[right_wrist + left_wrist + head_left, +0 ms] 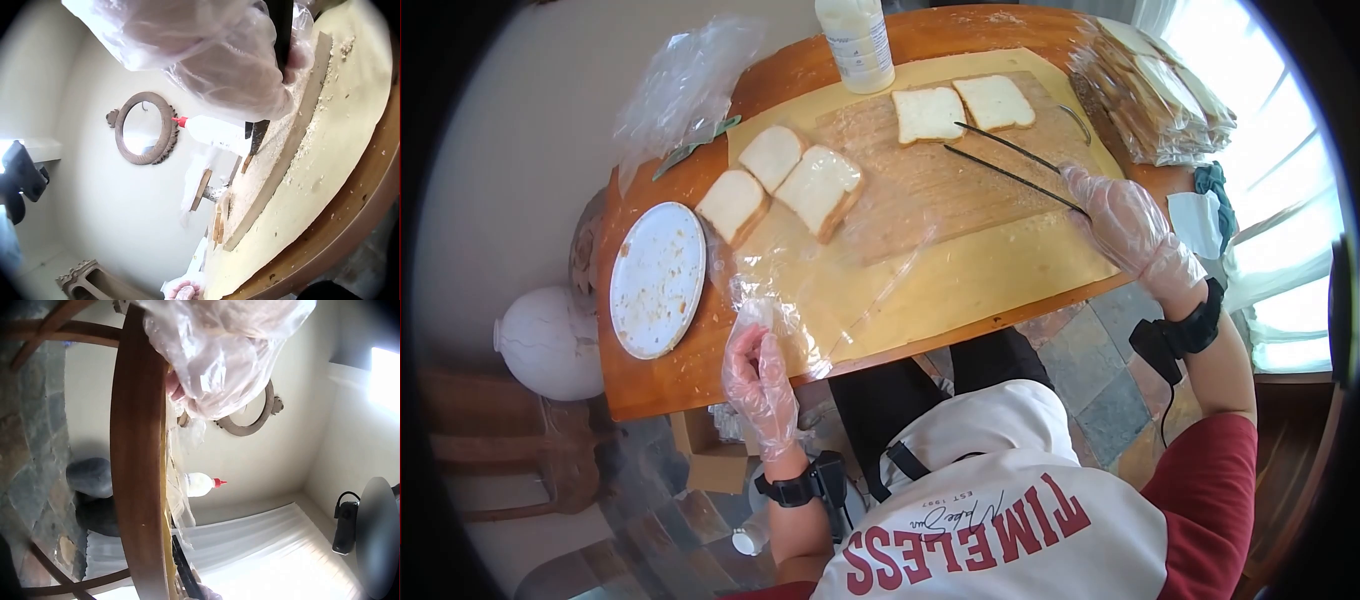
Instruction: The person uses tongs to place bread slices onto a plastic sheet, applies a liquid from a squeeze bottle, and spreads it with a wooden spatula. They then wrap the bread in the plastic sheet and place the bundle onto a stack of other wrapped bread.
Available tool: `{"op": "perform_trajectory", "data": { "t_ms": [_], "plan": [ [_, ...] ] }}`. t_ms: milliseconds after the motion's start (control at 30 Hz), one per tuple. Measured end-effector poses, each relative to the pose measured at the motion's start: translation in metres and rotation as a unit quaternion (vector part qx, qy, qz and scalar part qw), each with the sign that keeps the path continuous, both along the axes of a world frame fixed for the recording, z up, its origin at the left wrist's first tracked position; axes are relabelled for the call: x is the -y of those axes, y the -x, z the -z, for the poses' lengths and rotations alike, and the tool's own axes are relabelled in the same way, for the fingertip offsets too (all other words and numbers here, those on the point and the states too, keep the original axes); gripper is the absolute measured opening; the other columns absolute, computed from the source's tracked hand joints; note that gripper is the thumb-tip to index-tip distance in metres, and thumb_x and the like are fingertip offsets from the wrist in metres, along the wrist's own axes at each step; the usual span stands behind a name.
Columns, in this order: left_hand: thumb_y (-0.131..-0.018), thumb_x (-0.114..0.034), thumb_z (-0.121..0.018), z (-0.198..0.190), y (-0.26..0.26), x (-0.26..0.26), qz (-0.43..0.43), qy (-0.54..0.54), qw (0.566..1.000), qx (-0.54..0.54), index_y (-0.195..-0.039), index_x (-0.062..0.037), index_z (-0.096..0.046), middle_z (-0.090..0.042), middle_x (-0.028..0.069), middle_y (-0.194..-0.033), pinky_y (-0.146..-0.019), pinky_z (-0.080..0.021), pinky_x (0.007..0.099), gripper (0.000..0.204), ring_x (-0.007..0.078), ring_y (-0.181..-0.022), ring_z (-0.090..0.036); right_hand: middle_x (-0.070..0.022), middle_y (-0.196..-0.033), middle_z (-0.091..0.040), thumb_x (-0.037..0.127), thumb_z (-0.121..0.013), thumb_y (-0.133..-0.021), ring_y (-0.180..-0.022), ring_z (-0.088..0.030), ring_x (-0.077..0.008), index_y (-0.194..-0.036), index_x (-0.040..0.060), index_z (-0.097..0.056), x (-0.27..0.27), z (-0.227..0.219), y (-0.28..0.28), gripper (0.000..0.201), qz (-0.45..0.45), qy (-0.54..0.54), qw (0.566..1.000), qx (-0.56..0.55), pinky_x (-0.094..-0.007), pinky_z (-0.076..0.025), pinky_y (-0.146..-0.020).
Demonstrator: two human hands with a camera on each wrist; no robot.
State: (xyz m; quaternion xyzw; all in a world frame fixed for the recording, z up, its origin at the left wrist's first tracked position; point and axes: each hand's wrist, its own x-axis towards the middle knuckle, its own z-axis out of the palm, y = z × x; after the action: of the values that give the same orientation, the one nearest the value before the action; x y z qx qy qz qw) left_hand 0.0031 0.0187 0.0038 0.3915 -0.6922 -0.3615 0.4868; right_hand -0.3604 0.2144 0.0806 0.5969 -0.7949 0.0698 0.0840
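My right hand [1115, 220], in a clear plastic glove, grips black tongs [1018, 183]. One tong tip reaches the edge of a bread slice [928, 115], which lies beside another slice [997, 102] on the wooden board [960, 195]. At the table's front edge, my gloved left hand [762, 385] pinches the edge of a clear plastic bag [810, 325]. The film spreads from those fingers toward the bread on the left: a front slice [733, 205], a back slice [772, 157] and a thicker piece [820, 192] overlapping the board. In the right wrist view the glove hides much of the tongs.
A crumb-strewn white oval plate [658, 280] sits at the table's left. A white bottle [857, 45] stands behind the board; its red tip [219, 483] shows in the left wrist view. Bagged bread [1155, 95] is piled at back right, loose plastic bags [685, 85] at back left.
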Motion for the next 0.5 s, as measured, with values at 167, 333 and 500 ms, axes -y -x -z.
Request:
{"op": "perform_trajectory", "data": {
  "t_ms": [167,333,500],
  "plan": [
    [-0.089,-0.006,-0.061,0.0,-0.003,0.0,0.008,-0.001,1.0,0.005,-0.105,0.0018,-0.061,-0.06,0.0038,-0.098,-0.077,-0.044,0.024,0.017,0.0093,-0.081,-0.051,-0.0198,-0.081,-0.064,0.007,-0.059,-0.083,-0.073,-0.062,-0.0372,-0.125,0.0043,-0.056,0.013,-0.006,0.018,0.042,0.023,-0.058,0.997,-0.054,-0.0429,-0.05,-0.065],
    [-0.089,-0.006,-0.061,0.001,-0.002,-0.002,0.003,-0.006,1.0,-0.006,-0.105,0.0023,-0.061,-0.06,0.0049,-0.1,-0.078,-0.044,0.0242,0.018,0.01,-0.082,-0.051,-0.0195,-0.084,-0.064,0.02,-0.039,-0.093,-0.075,-0.061,-0.0387,-0.11,0.0088,-0.066,0.016,-0.018,0.033,0.034,0.022,0.023,0.999,-0.002,-0.048,-0.049,-0.07],
    [-0.089,-0.007,-0.061,0.003,-0.002,-0.001,0.008,-0.016,1.0,-0.01,-0.105,0.0023,-0.061,-0.06,0.0055,-0.101,-0.079,-0.044,0.0244,0.018,0.0104,-0.083,-0.051,-0.0195,-0.086,-0.065,0.019,-0.04,-0.095,-0.077,-0.061,-0.0383,-0.114,0.0095,-0.065,0.007,-0.047,0.034,0.033,0.03,0.027,0.996,-0.083,-0.0456,-0.05,-0.07]
  ]
}}
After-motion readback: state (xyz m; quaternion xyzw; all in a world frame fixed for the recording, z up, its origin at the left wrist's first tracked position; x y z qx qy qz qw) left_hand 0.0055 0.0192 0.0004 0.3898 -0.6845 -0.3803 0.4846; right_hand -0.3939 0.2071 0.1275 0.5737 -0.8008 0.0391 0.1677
